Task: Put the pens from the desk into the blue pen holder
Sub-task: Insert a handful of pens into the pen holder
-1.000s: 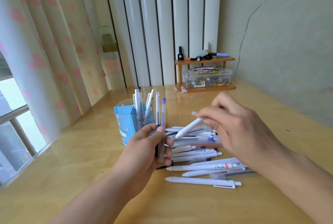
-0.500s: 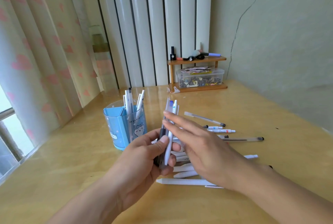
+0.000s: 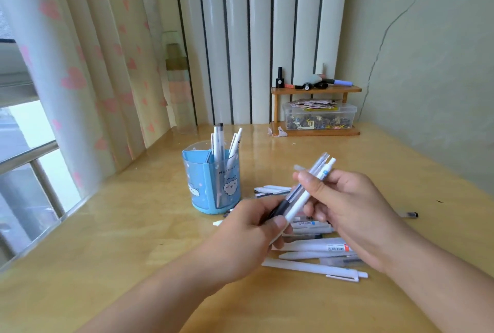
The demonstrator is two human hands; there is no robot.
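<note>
Left of the fingers [image 3: 312, 185] stood the blue pen holder [image 3: 213, 185]; both hands gripped perhaps three pens [image 3: 302, 196], tips slanting up-right, left hand [image 3: 248, 236] nearer.

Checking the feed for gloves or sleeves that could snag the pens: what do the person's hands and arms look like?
Both are bare. The left hand and right hand wear no gloves, rings or watch that I can see, and both forearms are uncovered to the frame edge, with no sleeve visible. Fingernails look short and unpainted.
</note>
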